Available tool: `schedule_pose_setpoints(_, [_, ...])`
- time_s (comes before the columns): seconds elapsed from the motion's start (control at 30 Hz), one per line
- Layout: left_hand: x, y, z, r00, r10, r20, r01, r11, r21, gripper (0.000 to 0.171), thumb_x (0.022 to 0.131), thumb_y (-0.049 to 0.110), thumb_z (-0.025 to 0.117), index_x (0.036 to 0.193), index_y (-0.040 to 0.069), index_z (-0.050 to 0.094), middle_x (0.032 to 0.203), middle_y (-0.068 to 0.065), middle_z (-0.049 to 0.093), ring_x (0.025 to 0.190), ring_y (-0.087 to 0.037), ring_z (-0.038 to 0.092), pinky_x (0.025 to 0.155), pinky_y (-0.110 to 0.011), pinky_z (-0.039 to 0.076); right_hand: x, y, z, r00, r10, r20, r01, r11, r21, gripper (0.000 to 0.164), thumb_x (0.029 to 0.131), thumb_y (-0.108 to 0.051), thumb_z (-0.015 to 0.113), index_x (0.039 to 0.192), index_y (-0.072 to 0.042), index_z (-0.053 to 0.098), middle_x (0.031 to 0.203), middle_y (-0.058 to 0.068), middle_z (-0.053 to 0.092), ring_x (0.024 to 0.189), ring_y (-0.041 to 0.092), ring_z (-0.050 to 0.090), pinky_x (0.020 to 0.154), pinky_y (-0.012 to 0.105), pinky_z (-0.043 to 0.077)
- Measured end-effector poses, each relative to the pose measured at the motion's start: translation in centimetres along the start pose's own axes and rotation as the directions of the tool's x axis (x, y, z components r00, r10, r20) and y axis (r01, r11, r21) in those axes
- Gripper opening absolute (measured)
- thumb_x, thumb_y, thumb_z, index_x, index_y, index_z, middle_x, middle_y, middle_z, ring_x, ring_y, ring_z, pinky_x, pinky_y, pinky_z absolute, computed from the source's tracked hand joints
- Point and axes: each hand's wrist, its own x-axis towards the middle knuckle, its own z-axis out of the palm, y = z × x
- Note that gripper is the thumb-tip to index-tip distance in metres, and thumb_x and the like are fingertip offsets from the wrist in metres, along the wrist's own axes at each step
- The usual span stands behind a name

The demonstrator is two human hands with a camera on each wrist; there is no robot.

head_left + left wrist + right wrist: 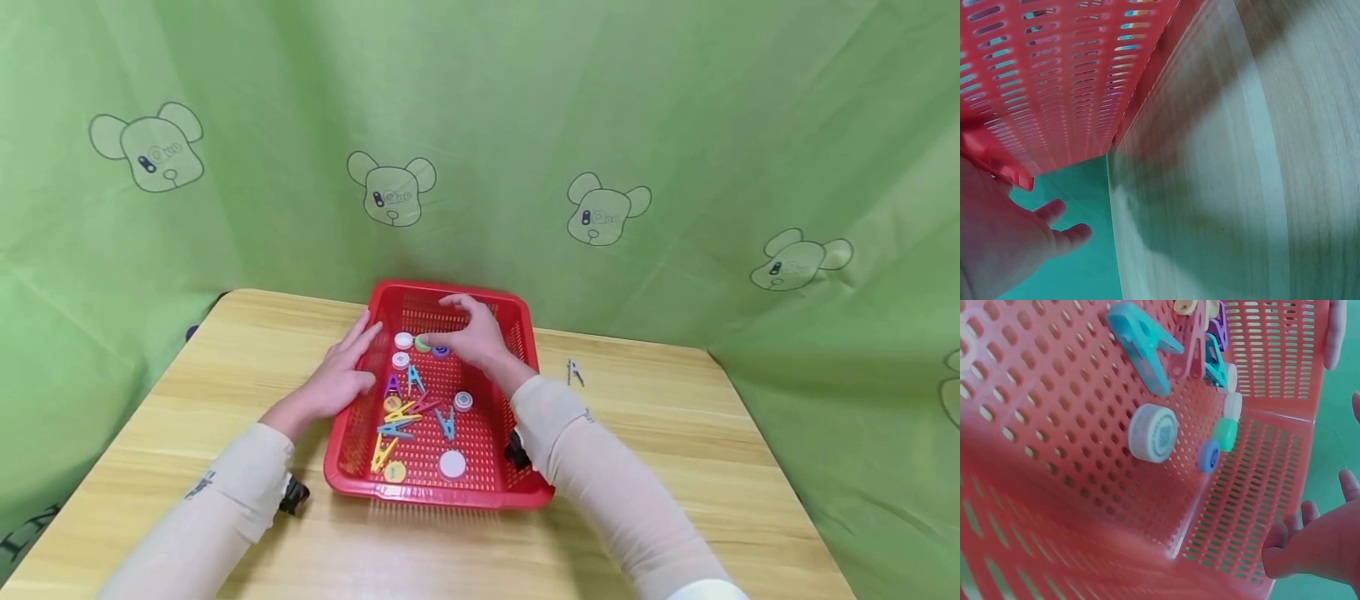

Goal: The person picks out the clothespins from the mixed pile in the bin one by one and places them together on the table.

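Observation:
A red plastic basket (438, 502) with slotted walls holds several bottle caps and clothespins. My left hand (337, 379) rests on its left rim, fingers extended; in the left wrist view the thumb side shows beside the red wall. Over the basket's far end hovers my right hand (474, 335), thumb and fingers spread apart with nothing between them. Below it lie a green cap (1225, 434), a blue cap (1209, 455) and white caps (403, 340). Nearer the middle are a white cap with a printed top (1154, 433) and a light-blue clothespin (446, 423).
Yellow clothespins (381, 454), a purple clothespin (393, 386), a yellow cap (395, 472) and a large white cap (452, 465) lie in the basket. One greyish clothespin (574, 372) is on the wooden table (660, 433) to the right. A green curtain (495, 100) hangs behind.

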Motion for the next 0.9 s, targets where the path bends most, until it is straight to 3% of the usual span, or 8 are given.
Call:
schedule_pose_setpoints(0.2, [0.0, -0.1, -0.1, 1.000, 0.007, -0.004, -0.007, 1.000, 0.005, 0.094, 0.077, 0.002, 0.059, 0.161, 0.015, 0.018, 0.164, 0.015, -0.010, 0.148, -0.039, 0.004, 0.108, -0.069, 0.020, -0.3, 0.4, 0.9, 0.995, 0.097, 0.033, -0.099, 0.993, 0.058, 0.062, 0.079, -0.027, 0.086, 0.133, -0.014, 0.058, 0.137, 0.016, 0.052, 0.114, 0.032, 0.054, 0.088, 0.045, 0.053])
schedule_pose_setpoints(0.37, [0.2, -0.1, -0.2, 1.000, 0.017, -0.006, -0.017, 1.000, 0.018, 0.095, 0.077, 0.002, 0.059, 0.161, 0.014, 0.019, 0.164, 0.014, -0.010, 0.148, -0.040, 0.003, 0.108, -0.070, 0.017, -0.2, 0.8, 1.8, 0.994, 0.095, 0.059, -0.098, 0.994, 0.057, 0.063, 0.075, -0.026, 0.089, 0.130, -0.013, 0.061, 0.135, 0.014, 0.054, 0.116, 0.030, 0.054, 0.094, 0.045, 0.049])
schedule_pose_setpoints(0.57, [0.2, -0.4, -0.1, 1.000, 0.017, 0.003, -0.017, 0.999, 0.028, 0.093, 0.078, 0.003, 0.060, 0.161, 0.014, 0.019, 0.164, 0.014, -0.010, 0.147, -0.040, 0.004, 0.109, -0.070, 0.016, -0.4, 1.4, 2.5, 0.979, 0.180, 0.100, -0.189, 0.978, 0.084, 0.061, 0.075, -0.029, 0.089, 0.128, -0.015, 0.062, 0.133, 0.017, 0.056, 0.110, 0.028, 0.057, 0.093, 0.047, 0.049])
schedule_pose_setpoints(0.9, [0.0, -0.3, -0.2, 1.000, 0.015, -0.004, -0.015, 1.000, 0.013, 0.095, 0.076, 0.002, 0.059, 0.161, 0.014, 0.019, 0.164, 0.015, -0.010, 0.147, -0.040, 0.004, 0.109, -0.070, 0.015, -0.1, 2.3, 3.8, 0.959, 0.251, 0.128, -0.256, 0.966, 0.022, 0.056, 0.077, -0.022, 0.088, 0.127, -0.016, 0.065, 0.128, 0.013, 0.059, 0.112, 0.029, 0.057, 0.095, 0.048, 0.048])
